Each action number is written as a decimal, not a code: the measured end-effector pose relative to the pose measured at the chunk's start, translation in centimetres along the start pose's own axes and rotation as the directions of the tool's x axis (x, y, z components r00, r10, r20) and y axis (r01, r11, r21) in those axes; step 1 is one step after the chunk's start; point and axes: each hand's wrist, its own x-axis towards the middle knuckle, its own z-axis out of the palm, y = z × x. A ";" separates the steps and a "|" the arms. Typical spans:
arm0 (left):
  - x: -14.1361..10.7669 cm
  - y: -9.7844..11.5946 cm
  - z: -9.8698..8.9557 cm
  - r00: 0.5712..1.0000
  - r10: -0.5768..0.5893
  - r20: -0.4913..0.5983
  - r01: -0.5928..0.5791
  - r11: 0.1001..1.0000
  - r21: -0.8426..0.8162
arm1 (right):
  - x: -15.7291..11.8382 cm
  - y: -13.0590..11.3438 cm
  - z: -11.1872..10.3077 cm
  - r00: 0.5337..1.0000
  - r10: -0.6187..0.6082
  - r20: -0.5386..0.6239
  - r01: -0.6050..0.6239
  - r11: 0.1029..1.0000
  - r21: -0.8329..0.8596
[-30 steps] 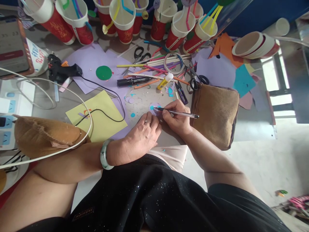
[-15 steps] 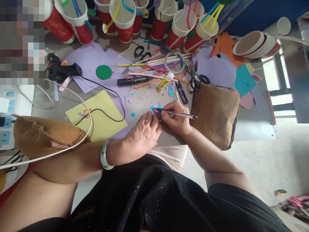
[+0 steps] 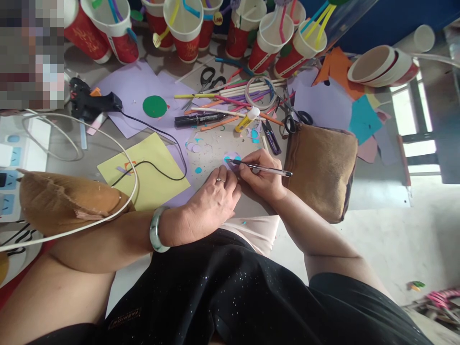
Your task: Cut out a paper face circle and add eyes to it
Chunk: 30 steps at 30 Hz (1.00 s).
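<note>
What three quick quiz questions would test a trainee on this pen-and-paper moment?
1. True or false: the right hand holds a pen.
2. Where is the pen's tip? A) on the green disc B) on the small lilac cutout C) in a cup
3. Fill in: the left hand lies beside the cutout, with a ____ on one finger.

Key: 1 true; 2 B; 3 ring.
</note>
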 end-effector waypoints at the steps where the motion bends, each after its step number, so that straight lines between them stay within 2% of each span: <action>1: 0.0 0.0 0.0 1.000 0.002 -0.002 -0.002 1.000 0.000 | 0.0 0.0 0.0 1.000 0.001 -0.003 -0.001 1.000 0.002; 7: -0.1 0.1 0.3 1.000 0.005 -0.021 -0.005 1.000 -0.003 | 0.0 0.0 0.1 0.999 -0.029 -0.028 0.030 0.999 0.013; 15: -0.1 0.1 0.7 0.999 0.005 -0.048 -0.004 1.000 0.017 | -0.1 0.1 0.1 1.000 0.017 -0.011 -0.018 0.999 -0.029; 30: -0.1 0.1 0.3 1.000 -0.006 -0.027 0.005 1.000 -0.002 | 0.1 0.2 0.0 0.999 -0.022 -0.033 0.021 0.999 -0.046</action>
